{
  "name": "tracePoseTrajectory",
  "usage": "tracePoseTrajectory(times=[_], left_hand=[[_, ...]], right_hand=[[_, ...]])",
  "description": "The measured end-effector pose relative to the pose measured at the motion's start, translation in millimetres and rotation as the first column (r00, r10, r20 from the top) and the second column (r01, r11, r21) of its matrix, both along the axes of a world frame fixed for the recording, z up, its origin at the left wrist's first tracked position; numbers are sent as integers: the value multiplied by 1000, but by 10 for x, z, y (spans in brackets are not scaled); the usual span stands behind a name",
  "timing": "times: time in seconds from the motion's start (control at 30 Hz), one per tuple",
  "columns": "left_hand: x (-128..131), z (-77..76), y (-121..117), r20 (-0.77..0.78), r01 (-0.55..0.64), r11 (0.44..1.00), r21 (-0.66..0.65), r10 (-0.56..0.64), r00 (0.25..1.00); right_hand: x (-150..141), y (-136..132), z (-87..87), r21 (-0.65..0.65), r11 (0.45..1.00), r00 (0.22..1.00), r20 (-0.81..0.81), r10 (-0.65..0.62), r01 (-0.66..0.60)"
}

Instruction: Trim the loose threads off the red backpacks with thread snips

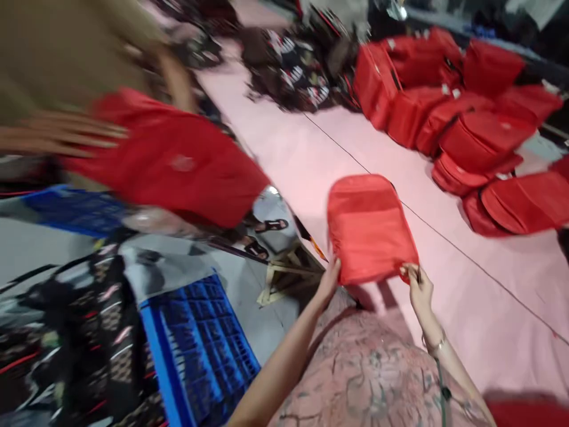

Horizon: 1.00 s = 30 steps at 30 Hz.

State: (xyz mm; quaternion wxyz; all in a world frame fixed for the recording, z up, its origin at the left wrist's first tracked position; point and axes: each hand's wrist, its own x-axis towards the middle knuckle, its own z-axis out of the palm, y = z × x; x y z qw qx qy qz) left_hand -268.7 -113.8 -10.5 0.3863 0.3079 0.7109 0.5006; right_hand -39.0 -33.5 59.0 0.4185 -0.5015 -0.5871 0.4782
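A flat red fabric bag (368, 228) lies on the pink table (302, 154) near its front edge. My left hand (329, 279) grips the bag's near left corner. My right hand (418, 283) pinches its near right corner, and a bracelet sits on that wrist. To the left, another person's hand (62, 133) touches a second red bag (171, 160); that side is smeared by motion.
A pile of red bags (462, 112) fills the table's far right. Dark patterned bags (297, 65) are heaped at the back. Beside the table are a blue plastic crate (200, 350), a wooden frame (288, 273) and black patterned fabric (89, 332).
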Motion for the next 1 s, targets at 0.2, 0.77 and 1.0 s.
tracePoseTrajectory(times=[0.2, 0.77, 1.0], left_hand=[[320, 90, 249, -318, -77, 994, -72, 50, 947], [865, 422, 600, -844, 319, 938, -138, -280, 457], [756, 547, 168, -788, 379, 916, -132, -329, 520]], right_hand=[[641, 40, -87, -181, 982, 994, 108, -28, 48], [364, 702, -244, -421, 906, 962, -229, -150, 41], [355, 324, -250, -626, 780, 908, -323, -266, 6]])
